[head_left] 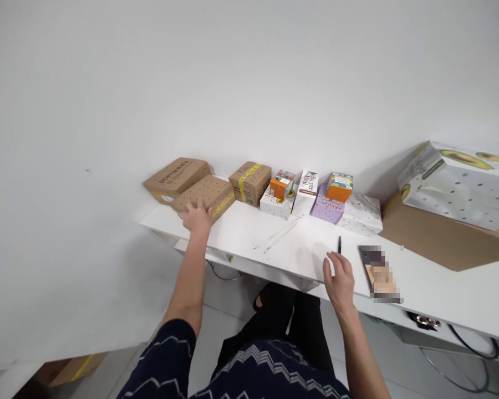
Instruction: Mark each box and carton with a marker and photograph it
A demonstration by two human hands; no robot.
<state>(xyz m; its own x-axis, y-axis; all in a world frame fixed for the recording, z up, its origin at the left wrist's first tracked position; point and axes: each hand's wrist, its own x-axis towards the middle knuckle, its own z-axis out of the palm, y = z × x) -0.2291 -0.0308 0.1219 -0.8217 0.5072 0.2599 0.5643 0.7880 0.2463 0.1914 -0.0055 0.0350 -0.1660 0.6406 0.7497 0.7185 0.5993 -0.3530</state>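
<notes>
Flat brown cardboard box with dark dots and yellow tape (210, 193) lies by the left end of the smooth white desk (241, 230), its near edge partly hidden beneath the left hand (197, 218), whose grip is apart, fingers spread. The right hand (340, 279), thumb and fingers apart, is at the front edge; open room runs along that edge between both. A large white printed carton (461, 183) is cut off rightward.
</notes>
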